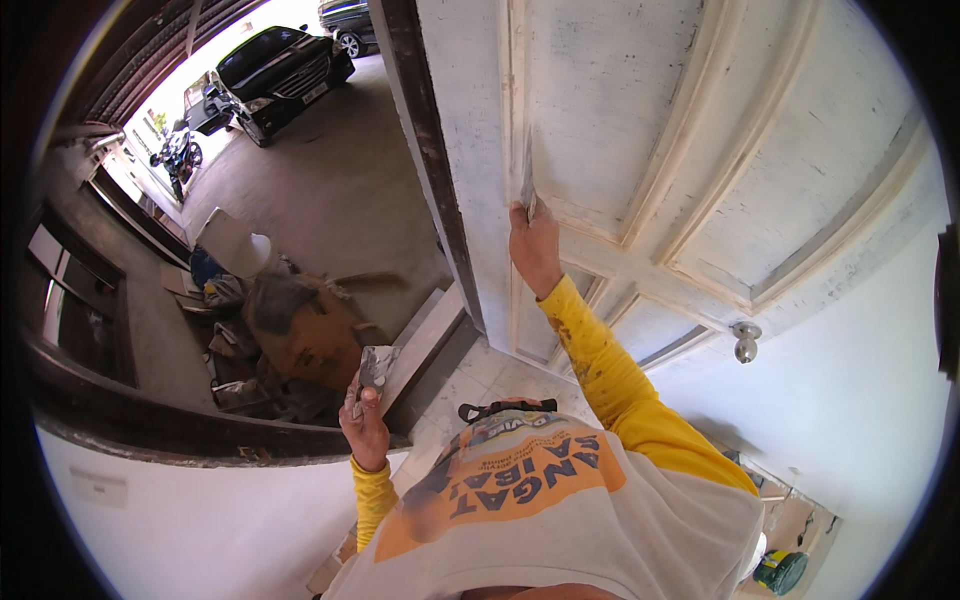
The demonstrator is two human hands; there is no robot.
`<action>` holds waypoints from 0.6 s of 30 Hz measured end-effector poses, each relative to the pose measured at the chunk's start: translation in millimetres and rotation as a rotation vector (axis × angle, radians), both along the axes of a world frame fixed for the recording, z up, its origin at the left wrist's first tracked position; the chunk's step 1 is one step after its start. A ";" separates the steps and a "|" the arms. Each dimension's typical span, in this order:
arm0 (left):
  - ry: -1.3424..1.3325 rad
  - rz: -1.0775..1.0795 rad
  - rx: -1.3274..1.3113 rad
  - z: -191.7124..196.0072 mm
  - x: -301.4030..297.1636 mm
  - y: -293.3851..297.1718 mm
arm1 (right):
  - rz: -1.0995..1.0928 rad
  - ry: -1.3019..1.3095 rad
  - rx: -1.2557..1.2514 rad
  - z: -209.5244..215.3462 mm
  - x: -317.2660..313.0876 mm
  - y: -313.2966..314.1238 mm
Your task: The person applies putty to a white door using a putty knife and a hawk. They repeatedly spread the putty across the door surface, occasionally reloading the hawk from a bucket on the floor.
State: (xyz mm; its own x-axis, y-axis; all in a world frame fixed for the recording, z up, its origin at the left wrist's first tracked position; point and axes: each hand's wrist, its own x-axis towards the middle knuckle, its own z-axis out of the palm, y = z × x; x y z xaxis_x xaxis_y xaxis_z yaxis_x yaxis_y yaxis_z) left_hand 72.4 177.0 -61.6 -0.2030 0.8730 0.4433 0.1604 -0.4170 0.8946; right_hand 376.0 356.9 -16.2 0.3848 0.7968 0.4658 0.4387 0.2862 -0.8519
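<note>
My right hand (535, 248) is raised to a white panelled door (620, 120), closed around a putty knife (529, 185). Its thin blade lies along the upright moulding at the edge of a panel; the handle is hidden in my fingers. Lower on the left, my left hand (366, 434) grips a broad blade smeared with putty (378, 366), held up away from the door. Whitish smears cover the fingers of that hand. The door's surface is patchy, with cream mouldings and grey marks, and a round metal doorknob (745, 345) sticks out near its lower edge.
A dark door frame (425, 130) borders the opening on the left. Beyond it lie a heap of cardboard and scraps (305, 325), a motorcycle (178, 158) and a black car (285, 75). A green bucket (782, 571) stands at the lower right, past my body.
</note>
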 end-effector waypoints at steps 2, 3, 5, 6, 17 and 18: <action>0.066 -0.002 0.042 -1.5 0.2 1.1 | -0.019 0.028 -0.016 7.3 8.3 -17.2; 0.089 -0.006 0.050 -1.2 1.2 2.1 | -0.028 0.087 -0.010 10.2 15.9 -24.0; 0.082 -0.027 -0.002 5.5 4.3 3.9 | 0.012 0.158 -0.115 33.0 34.6 -42.6; 0.070 -0.037 -0.035 8.7 5.2 4.8 | 0.015 0.151 -0.066 28.4 36.3 -38.5; 0.003 -0.035 -0.126 11.8 -0.6 -4.8 | 0.003 -0.008 -0.061 2.3 19.9 1.2; 0.038 -0.015 -0.091 4.2 -3.9 -5.1 | -0.031 -0.011 -0.027 -3.4 8.9 1.5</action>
State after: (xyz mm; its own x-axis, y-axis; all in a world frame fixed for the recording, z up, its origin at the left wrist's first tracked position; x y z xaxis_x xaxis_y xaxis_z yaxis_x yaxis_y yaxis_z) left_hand 68.5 171.9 -57.4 -0.1739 0.9128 0.3696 0.1896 -0.3373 0.9221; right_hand 384.9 358.4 -19.6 0.4049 0.7966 0.4489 0.4563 0.2495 -0.8542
